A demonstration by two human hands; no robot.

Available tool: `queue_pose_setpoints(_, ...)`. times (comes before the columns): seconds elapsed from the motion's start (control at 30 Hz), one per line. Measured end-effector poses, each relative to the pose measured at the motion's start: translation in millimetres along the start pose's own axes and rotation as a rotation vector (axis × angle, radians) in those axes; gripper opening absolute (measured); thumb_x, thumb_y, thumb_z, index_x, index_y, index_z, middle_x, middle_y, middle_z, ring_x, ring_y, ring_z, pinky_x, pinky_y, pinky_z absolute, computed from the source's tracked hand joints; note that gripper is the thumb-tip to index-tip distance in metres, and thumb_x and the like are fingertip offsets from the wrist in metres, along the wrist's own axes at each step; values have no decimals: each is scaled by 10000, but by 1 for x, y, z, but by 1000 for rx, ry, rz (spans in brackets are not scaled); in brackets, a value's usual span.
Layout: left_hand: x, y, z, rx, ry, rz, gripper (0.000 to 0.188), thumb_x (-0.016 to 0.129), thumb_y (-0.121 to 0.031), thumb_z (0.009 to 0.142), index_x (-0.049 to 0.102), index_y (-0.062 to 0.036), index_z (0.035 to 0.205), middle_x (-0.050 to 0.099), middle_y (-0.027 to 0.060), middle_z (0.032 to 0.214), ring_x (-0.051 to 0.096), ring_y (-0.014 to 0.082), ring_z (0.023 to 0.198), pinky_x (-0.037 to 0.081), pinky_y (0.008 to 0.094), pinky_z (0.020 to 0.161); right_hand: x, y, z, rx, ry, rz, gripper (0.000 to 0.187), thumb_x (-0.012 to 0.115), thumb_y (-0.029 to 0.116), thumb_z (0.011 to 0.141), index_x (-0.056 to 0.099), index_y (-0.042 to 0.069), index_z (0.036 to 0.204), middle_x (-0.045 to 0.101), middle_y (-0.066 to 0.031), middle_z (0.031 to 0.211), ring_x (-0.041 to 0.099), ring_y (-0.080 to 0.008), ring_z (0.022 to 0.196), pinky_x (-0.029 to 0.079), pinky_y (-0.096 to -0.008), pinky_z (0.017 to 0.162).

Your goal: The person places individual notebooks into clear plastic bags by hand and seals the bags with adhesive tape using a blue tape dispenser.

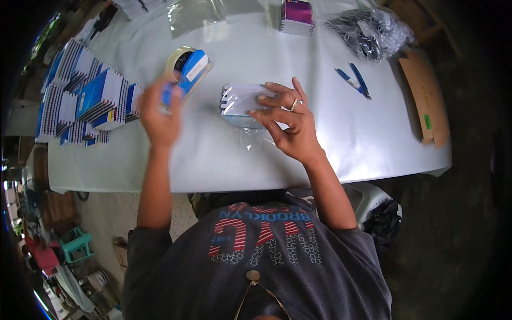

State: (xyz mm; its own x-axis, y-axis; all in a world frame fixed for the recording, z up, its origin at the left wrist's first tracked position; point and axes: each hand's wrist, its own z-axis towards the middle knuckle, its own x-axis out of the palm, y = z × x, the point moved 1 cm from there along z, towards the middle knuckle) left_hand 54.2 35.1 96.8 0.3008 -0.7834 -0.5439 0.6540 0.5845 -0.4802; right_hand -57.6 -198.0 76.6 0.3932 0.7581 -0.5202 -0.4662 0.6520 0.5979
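Observation:
A small stack of spiral notebooks (pixel 240 101) in a clear plastic sleeve lies at the middle of the table, with loose sleeve film spreading from its near side. My right hand (pixel 290 120) holds the pack's right side, thumb and curled fingers pressing the film, while other fingers stick up. To the left, my left hand (pixel 161 120) is at the lower end of a blue tape dispenser (pixel 194 68) that carries a roll of clear tape. Motion smears this hand's fingers, so whether they grip the dispenser or tape is unclear.
Several stacks of blue spiral notebooks (pixel 98 98) crowd the left side. At the back are clear plastic sleeves (pixel 194 18), a purple-topped notebook stack (pixel 296 18) and a bundle of crumpled plastic (pixel 370 34). Two blue pens (pixel 354 81) and a brown cardboard piece (pixel 423 101) lie rightward.

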Motion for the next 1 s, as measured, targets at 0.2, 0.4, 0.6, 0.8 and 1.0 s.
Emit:
queue_pose_setpoints(0.2, -9, 122, -24, -864, 73, -327, 488, 477, -451, 943, 633, -16, 1101, 625, 87, 933, 595, 196, 712, 452, 284, 594, 18, 11, 0, -69, -112, -139, 345, 701, -28, 672, 719, 216, 914, 630, 14, 1014, 554, -211, 1135, 289, -477, 1066)
queue_pose_setpoints(0.4, -15, 84, 14, -1044, 365, -299, 537, 546, -567, 861, 649, -82, 1069, 551, 18, 909, 441, 77, 555, 250, 205, 474, 26, 5, -5, -104, -216, -201, 351, 717, -31, 653, 715, 203, 914, 639, 13, 1013, 569, -219, 1093, 347, -448, 1006)
queue_pose_setpoints(0.6, -19, 90, 26, -1045, 823, -256, 393, 609, -411, 887, 643, -55, 1050, 552, -4, 900, 457, 65, 634, 297, 188, 513, 29, 8, -4, -136, -230, -219, 292, 741, -5, 674, 719, 191, 890, 663, 16, 995, 591, -216, 1058, 384, -415, 948)
queue_pose_setpoints(0.8, -35, 96, -32, -1164, 431, -968, 245, 590, -253, 930, 636, -28, 1017, 620, 2, 940, 529, 86, 705, 412, 208, 608, 28, 7, -6, -134, -277, -244, 271, 759, 14, 667, 719, 200, 861, 678, 37, 975, 612, -195, 1042, 388, -381, 914)
queue_pose_setpoints(1.0, -24, 106, -53, -517, 382, 166, 290, 613, -276, 919, 653, 5, 859, 634, 41, 741, 511, 91, 593, 405, 222, 565, 25, 8, -3, -164, -303, -272, 248, 769, 32, 651, 702, 204, 818, 680, 55, 990, 616, -180, 1043, 373, -344, 879)
